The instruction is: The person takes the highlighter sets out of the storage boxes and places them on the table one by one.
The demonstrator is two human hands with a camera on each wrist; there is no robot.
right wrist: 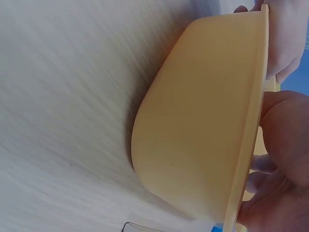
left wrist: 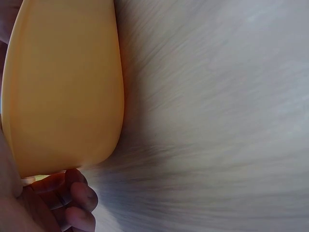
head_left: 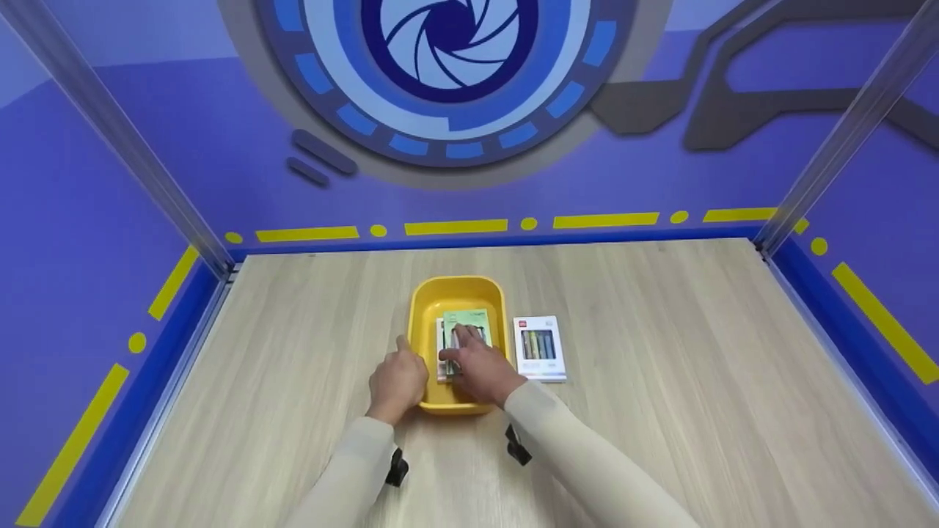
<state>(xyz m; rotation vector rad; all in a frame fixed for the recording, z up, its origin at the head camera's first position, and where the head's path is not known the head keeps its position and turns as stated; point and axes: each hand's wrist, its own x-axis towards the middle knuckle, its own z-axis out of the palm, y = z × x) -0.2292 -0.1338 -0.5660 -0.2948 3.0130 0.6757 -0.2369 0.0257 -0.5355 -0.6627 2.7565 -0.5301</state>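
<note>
Inside the yellow tray point(head_left: 428, 323), the right hand point(head_left: 484, 372) lay over the green box point(head_left: 469, 317), and whether its fingers pinched it I could not tell; the left hand point(head_left: 398, 381) gripped the tray's rim, and a steady hold there seemed best for handling the box gently; the table point(head_left: 660, 345) was pale wood, between purple walls point(head_left: 176, 132)

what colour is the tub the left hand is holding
Yellow; the tub shows best in the head view.
</note>
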